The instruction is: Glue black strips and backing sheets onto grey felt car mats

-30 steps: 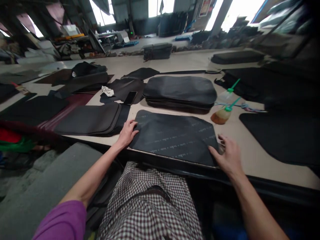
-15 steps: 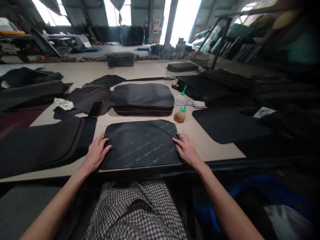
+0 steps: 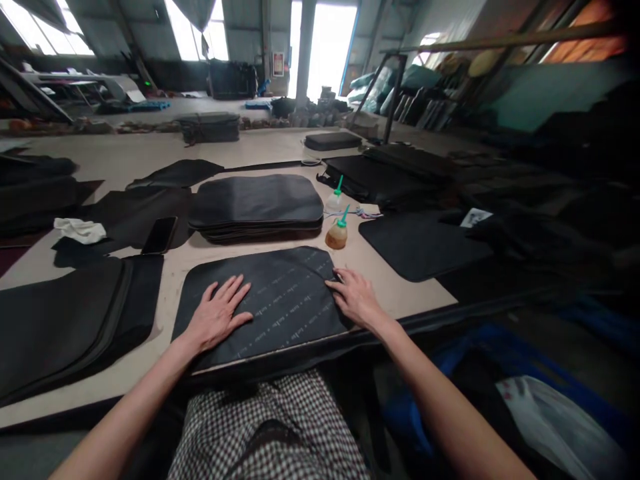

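A black sheet with rounded corners and diagonal lines of pale print [image 3: 280, 293] lies flat at the table's near edge. My left hand [image 3: 220, 313] rests palm down on its left part, fingers spread. At the sheet's right edge is my right hand [image 3: 354, 293], fingers stretched out and touching the border. Just behind lies a stack of similar black rounded pieces [image 3: 257, 203]. To the right of that stack stand a squeeze bottle with brown liquid and a green nozzle [image 3: 337, 235] and a paler green-nozzled bottle [image 3: 334, 199].
Black sheets are piled at the left [image 3: 60, 320], below a phone [image 3: 160, 235] and a crumpled white cloth [image 3: 80, 230]. Another black rounded piece [image 3: 420, 247] lies at the right. Farther back are a dark stack [image 3: 209, 128] and a flat black pad [image 3: 333, 141].
My left hand has moved from the sheet's left edge inward onto its surface. My right hand stays at the right edge. The view has turned to the right.
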A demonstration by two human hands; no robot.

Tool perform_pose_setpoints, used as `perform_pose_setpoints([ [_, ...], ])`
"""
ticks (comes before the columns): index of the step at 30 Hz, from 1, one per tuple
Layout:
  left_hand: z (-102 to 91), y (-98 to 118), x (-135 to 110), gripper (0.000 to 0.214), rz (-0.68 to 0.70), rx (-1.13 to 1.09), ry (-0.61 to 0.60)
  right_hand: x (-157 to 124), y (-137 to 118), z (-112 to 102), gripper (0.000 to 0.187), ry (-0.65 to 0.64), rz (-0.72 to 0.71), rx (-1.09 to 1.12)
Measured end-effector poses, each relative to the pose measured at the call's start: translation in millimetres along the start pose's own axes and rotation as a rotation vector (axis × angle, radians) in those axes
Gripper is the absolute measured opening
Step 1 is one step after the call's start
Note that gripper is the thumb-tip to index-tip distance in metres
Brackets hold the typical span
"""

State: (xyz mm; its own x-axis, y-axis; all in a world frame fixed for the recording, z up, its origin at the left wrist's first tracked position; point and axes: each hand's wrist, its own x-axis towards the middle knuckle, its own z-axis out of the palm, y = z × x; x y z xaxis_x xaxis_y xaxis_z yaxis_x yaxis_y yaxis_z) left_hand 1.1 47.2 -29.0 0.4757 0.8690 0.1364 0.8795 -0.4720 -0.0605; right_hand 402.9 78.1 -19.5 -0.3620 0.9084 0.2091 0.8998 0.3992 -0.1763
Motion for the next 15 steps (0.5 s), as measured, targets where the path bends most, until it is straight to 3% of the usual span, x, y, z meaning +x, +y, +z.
perform_pose_setpoints([
  [3,-0.7,-1,-1,0.071,-0.004,-0.001,-0.002,10,4,-2,0.034,0.053,0.032,0.150],
  [7,-5.3,1,-1,0.071,-0.006,-0.007,-0.005,43,11,0,0.037,0.196,0.215,0.308],
  [11,-5.8,2,0,0.071,-0.011,-0.004,-0.005,78,13,16,0.040,0.235,0.333,0.342],
  [15,-4.0,1,0,0.070,-0.011,-0.003,-0.006,90,9,32,0.038,0.310,0.332,0.392],
])
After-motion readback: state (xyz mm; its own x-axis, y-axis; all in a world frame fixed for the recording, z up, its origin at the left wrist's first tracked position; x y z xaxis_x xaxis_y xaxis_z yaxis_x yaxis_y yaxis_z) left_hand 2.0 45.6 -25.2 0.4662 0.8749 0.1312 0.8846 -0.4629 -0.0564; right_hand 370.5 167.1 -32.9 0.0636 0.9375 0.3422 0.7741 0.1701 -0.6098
